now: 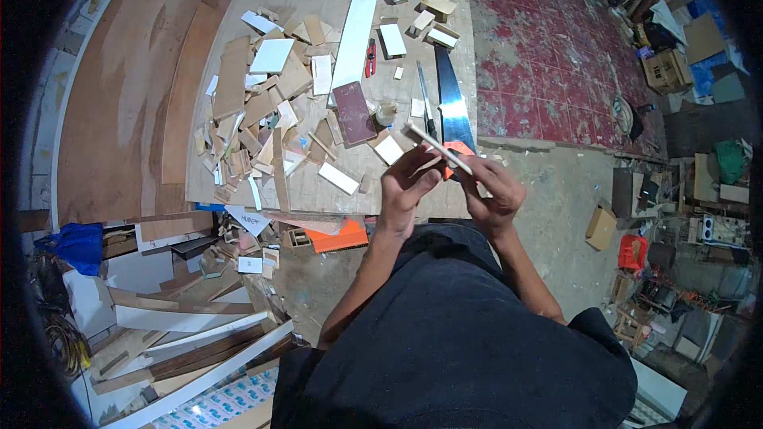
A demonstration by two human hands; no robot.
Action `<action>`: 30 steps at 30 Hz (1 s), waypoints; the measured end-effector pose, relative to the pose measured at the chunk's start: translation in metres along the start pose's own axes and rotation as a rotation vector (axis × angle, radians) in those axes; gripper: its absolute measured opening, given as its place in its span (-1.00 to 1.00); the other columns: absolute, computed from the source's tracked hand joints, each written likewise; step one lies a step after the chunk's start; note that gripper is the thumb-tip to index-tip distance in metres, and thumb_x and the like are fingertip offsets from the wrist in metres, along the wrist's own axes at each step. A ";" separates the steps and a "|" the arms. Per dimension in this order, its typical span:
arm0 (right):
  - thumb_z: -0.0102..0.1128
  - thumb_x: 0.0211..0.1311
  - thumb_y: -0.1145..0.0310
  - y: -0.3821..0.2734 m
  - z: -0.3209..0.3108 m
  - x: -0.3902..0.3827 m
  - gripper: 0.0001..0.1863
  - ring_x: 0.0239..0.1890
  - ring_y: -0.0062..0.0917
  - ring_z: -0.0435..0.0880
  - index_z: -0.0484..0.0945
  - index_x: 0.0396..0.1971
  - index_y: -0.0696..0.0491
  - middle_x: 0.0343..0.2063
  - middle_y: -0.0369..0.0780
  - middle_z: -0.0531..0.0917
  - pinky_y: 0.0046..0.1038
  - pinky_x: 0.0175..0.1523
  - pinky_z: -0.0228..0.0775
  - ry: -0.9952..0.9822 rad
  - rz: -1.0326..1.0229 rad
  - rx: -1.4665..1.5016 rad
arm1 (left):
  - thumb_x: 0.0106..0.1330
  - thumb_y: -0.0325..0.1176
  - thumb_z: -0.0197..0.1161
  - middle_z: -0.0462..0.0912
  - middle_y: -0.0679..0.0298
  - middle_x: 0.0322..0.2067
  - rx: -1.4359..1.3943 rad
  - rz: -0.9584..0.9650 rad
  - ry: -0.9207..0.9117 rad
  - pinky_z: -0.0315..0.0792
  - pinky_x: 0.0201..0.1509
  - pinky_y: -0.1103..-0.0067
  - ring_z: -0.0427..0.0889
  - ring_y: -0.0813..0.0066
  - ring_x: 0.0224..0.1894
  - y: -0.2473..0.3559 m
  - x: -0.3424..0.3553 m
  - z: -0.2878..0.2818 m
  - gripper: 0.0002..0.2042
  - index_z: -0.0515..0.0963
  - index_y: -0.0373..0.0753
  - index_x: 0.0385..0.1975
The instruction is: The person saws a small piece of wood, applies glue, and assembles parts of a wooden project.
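A small, thin piece of pale board, seen nearly edge-on, is held up in front of me over the table's near edge. My left hand grips it from the left, thumb bent inward. My right hand pinches its right end between thumb and fingers. Behind it on the table lies a handsaw with an orange handle, partly hidden by the held piece and my hands. Beside the saw rests a narrow, dark pointed tool. Nearby are a maroon block and a small jar.
Wood offcuts pile up on the left of the wooden table. A long white board and a red cutter lie mid-table. Long boards are stacked on the floor at lower left. A red basket stands right.
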State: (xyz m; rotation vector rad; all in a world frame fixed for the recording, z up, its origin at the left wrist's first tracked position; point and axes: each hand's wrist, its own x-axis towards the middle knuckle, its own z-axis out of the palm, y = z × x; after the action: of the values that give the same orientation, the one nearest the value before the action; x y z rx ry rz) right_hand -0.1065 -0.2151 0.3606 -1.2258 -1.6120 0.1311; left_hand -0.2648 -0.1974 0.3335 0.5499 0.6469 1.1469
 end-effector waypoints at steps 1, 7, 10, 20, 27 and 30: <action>0.40 -0.08 0.61 -0.003 0.000 0.000 -0.68 -0.38 -0.42 0.74 0.70 -0.23 0.05 -0.35 -0.19 0.72 -0.51 -0.34 0.57 -0.033 -0.015 -0.079 | 0.21 -0.41 0.40 0.62 0.14 -0.03 -0.063 -0.008 -0.004 0.50 0.10 0.54 0.59 0.41 0.02 0.002 0.001 0.009 -0.50 0.43 -0.40 0.13; 0.49 -0.17 0.52 -0.009 -0.003 0.004 -0.58 -0.30 -0.38 0.74 0.68 -0.17 0.07 -0.26 -0.15 0.72 -0.44 -0.19 0.58 -0.084 0.009 0.042 | 0.19 -0.44 0.40 0.60 0.09 0.03 0.005 0.062 0.020 0.49 0.07 0.52 0.58 0.43 0.02 0.010 0.003 0.022 -0.45 0.38 -0.41 0.18; 0.54 -0.18 0.35 -0.005 -0.021 0.019 -0.45 -0.11 -0.34 0.69 0.63 -0.06 0.13 -0.14 -0.09 0.68 -0.43 -0.01 0.54 -0.237 0.062 0.198 | 0.16 -0.44 0.42 0.59 0.07 0.05 0.037 0.075 0.018 0.48 0.12 0.48 0.57 0.37 0.07 0.018 0.003 0.022 -0.39 0.35 -0.42 0.21; 0.64 -0.28 0.18 0.004 -0.043 0.063 0.05 0.21 -0.37 0.42 0.28 0.34 -0.04 0.25 -0.18 0.31 -0.25 0.16 0.45 -0.793 0.458 0.672 | -0.07 -0.40 0.56 0.58 0.08 0.01 0.586 0.250 -0.212 0.49 0.15 0.43 0.60 0.33 0.05 0.035 -0.001 0.026 -0.31 0.43 -0.39 0.13; 0.65 -0.34 0.25 0.027 -0.025 0.030 0.02 0.23 -0.38 0.36 0.33 0.29 -0.03 0.25 -0.22 0.32 -0.20 0.19 0.44 -0.866 0.543 0.595 | -0.12 -0.38 0.57 0.57 0.21 0.06 0.769 0.200 -0.251 0.46 0.21 0.42 0.57 0.35 0.10 0.009 -0.003 -0.003 -0.32 0.49 -0.30 0.11; 0.65 -0.32 0.21 0.042 -0.014 0.008 -0.02 0.18 -0.41 0.37 0.35 0.25 -0.07 0.23 -0.26 0.31 -0.25 0.08 0.48 -0.925 0.657 0.515 | -0.12 -0.36 0.59 0.53 0.15 0.12 0.645 0.016 -0.260 0.41 0.25 0.40 0.52 0.31 0.17 -0.020 -0.008 -0.036 -0.22 0.40 -0.34 0.20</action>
State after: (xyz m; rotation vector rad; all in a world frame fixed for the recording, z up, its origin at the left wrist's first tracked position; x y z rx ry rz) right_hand -0.0686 -0.1963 0.3461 -1.2929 -1.6540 1.6173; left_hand -0.2797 -0.2088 0.2962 1.2311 0.7836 0.8459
